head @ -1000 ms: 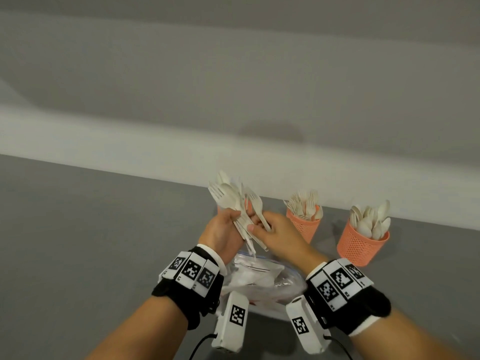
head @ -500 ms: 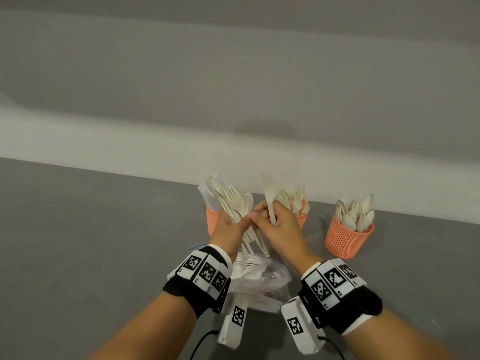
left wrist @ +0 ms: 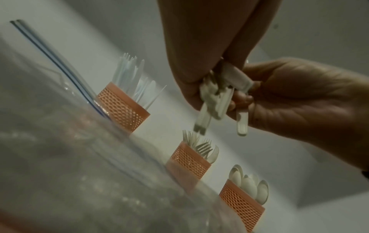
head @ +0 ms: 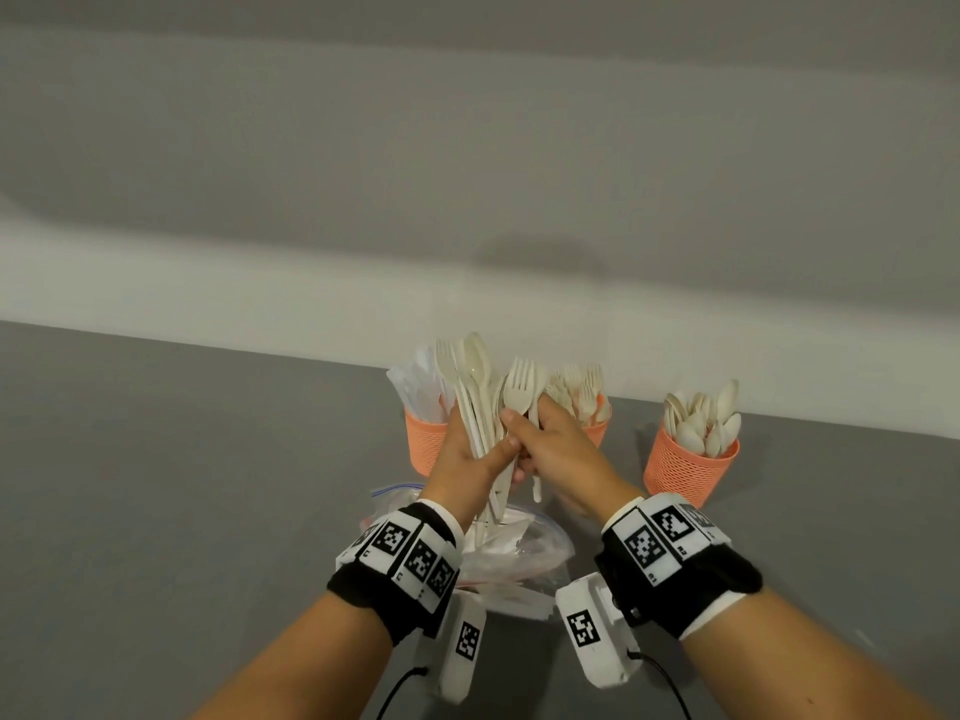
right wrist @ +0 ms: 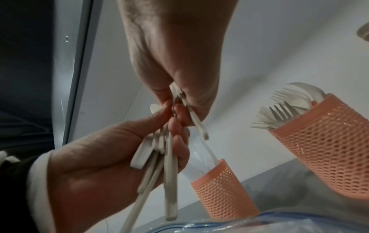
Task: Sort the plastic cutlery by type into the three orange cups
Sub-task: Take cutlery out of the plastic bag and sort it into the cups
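Both hands (head: pixel 524 449) curled around cutlery (head: pixel 480 402)

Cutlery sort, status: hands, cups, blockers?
Left hand grips mixed bundle; right hand pinches one fork. Fork cup just behind right hand; knife cup and spoon cup part-filled. Plastic bag beneath hands, no blocker.

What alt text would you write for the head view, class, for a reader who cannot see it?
Left hand grips a bundle of mixed plastic cutlery while the right hand pinches a fork from it, above a clear bag. Three orange cups behind hold sorted cutlery.
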{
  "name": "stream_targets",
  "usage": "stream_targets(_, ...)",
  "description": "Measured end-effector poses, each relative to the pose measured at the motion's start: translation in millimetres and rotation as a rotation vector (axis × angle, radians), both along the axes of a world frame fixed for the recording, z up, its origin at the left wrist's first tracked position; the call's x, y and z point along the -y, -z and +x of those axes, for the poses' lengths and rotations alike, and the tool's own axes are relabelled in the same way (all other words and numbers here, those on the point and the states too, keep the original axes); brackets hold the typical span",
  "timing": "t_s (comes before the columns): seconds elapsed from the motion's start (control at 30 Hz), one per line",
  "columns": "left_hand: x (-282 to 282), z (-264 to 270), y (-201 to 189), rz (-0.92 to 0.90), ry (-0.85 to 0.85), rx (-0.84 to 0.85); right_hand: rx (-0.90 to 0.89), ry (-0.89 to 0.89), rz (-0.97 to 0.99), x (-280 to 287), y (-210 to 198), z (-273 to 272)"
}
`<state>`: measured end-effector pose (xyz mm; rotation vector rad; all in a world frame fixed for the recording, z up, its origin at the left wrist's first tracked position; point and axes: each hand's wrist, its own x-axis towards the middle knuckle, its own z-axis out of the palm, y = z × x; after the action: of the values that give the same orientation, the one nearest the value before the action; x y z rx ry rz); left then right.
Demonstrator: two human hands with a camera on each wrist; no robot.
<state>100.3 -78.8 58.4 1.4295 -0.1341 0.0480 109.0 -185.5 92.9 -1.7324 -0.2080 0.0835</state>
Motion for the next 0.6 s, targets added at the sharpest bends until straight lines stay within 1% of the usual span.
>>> stream_targets(0.1,-2.2,1.4,-0.4,-0.064,0.012,-0.063,-0.023,0.045,0.077,1.7,-5.7,0.2)
stream_targets(0.13,-3.5,3.1,0.7,-0.074,-0.002,-0.082,0.007,0.079,0.058,3.8,-7.5,1.9)
stream_targets(0.2,-6.3,6.3,3.6,-0.027,-0.052,-0.092,0.102,0.129,-0.025,7.6,-10.2,5.6)
stream_targets(0.27,-6.1,6.9,5.6,-0.003,-0.107,-0.071,0.205,0.103,-0.110,6.3,-13.4,5.0)
stream_targets(0.37,-3.1,8.0,9.6,-0.001,-0.146,-0.058,0.329,0.026,-0.187,-5.1,-15.8,1.0)
stream_targets(0.47,-1.1,8.3,9.3,0.050,-0.162,-0.060,0.379,-0.032,-0.260,-17.0,-9.7,2.8)
stream_targets(0.6,-6.5,7.0,9.9,0.102,-0.165,-0.067,0.404,-0.009,-0.343,-22.4,-3.1,4.5)
